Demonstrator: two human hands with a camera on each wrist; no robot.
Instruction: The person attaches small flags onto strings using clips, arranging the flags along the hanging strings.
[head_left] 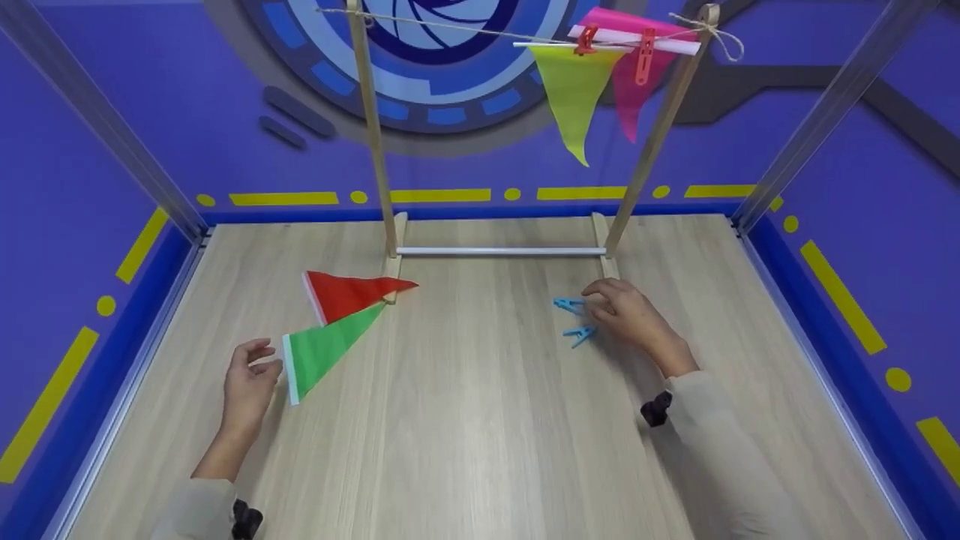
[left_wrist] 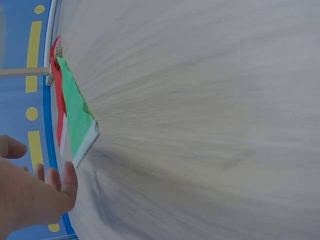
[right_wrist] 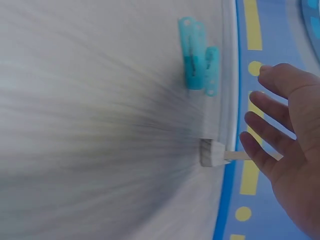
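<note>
My left hand [head_left: 251, 382] hovers with loosely bent fingers just left of the green pennant [head_left: 322, 352], near its white edge. A red pennant [head_left: 345, 294] lies behind the green one, its tip over the left foot of the wooden stand. In the left wrist view the thumb and fingers are apart with nothing between them. My right hand [head_left: 634, 319] is above two blue clothespins [head_left: 579, 334] on the table, its fingers close to the farther one. In the right wrist view its fingers are spread and hold nothing; the clothespins [right_wrist: 192, 55] lie beyond them.
A wooden stand with two posts [head_left: 373, 127] and a white crossbar [head_left: 501, 251] stands at the back. From its string [head_left: 450, 25] hang a yellow pennant [head_left: 576, 94] and a pink pennant [head_left: 637, 90], fastened by red clothespins [head_left: 645, 56]. Blue walls [head_left: 300, 169] enclose the table.
</note>
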